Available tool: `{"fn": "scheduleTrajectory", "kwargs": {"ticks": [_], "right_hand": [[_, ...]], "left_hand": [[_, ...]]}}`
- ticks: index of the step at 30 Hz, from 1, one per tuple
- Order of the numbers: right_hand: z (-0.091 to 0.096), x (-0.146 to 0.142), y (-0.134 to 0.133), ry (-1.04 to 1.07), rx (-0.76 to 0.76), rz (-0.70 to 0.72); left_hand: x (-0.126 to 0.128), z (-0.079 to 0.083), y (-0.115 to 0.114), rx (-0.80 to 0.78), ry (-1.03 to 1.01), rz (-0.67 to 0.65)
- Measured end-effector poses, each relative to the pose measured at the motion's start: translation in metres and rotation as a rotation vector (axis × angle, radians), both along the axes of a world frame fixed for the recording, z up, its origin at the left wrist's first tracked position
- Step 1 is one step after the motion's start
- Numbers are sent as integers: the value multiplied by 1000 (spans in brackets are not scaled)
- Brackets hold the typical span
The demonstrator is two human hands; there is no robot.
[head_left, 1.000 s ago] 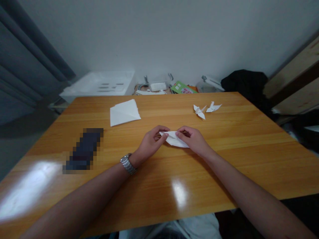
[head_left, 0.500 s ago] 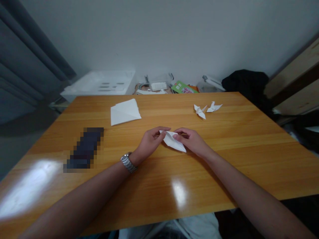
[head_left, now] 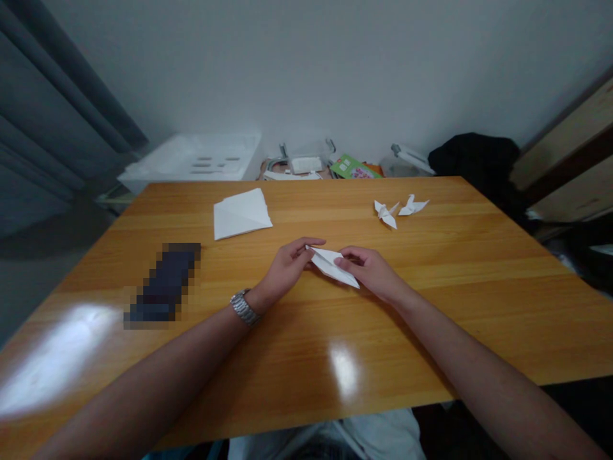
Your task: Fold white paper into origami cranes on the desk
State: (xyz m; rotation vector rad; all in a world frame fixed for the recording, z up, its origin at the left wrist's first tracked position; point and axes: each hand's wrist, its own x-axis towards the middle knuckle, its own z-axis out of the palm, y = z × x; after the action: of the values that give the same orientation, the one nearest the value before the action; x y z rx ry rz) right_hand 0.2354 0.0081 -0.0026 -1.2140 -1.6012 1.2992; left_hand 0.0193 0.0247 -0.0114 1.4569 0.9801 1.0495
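A folded piece of white paper (head_left: pixel 332 265), long and pointed at both ends, is held between my two hands over the middle of the wooden table (head_left: pixel 297 358). My left hand (head_left: pixel 290 263) pinches its upper left tip between thumb and fingers. On the other side, my right hand (head_left: pixel 370 268) grips the paper's right part, thumb on top and fingers behind. The fingers partly hide the paper's far edge. Two finished paper cranes, a left one (head_left: pixel 385 214) and a right one (head_left: pixel 413 206), rest beyond my right hand.
A stack of white paper sheets (head_left: pixel 242 215) lies at the back left. Nearer on the left is a dark, pixelated flat object (head_left: pixel 165 284). Behind the table's far edge stand a white foam tray (head_left: pixel 191 153), a green book (head_left: pixel 354 167) and a black cloth item (head_left: pixel 474 156).
My left hand has shifted slightly up and left along the paper's tip. The paper has tilted a little and looks narrower. My right hand keeps its hold.
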Motion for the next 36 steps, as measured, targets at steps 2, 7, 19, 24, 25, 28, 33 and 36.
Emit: {"fn": "scheduleTrajectory", "kwargs": {"ticks": [2,7,19,24,25,28,33,36], "right_hand": [[-1,1,0,-9,6,3],[-5,2,1,-26,16,-31],[-2,0,1,-73,42,-108],[0,0,0,-83,65,-89],[0,-1,0,-81,72,-85],[-2,-1,0,-69,75,-79],[-2,-1,0,-65,63,-84],[-1,-1,0,-75,73,-79]], "left_hand": [[0,-3,2,-94,-88,-20],[1,-2,2,-102,-86,-50],[5,7,-5,85,118,-20],[5,7,-3,88,136,22],[5,7,-2,83,137,19],[5,6,-1,53,109,15],[5,1,-1,-52,-15,-2],[4,0,-1,-106,-94,-38]]}}
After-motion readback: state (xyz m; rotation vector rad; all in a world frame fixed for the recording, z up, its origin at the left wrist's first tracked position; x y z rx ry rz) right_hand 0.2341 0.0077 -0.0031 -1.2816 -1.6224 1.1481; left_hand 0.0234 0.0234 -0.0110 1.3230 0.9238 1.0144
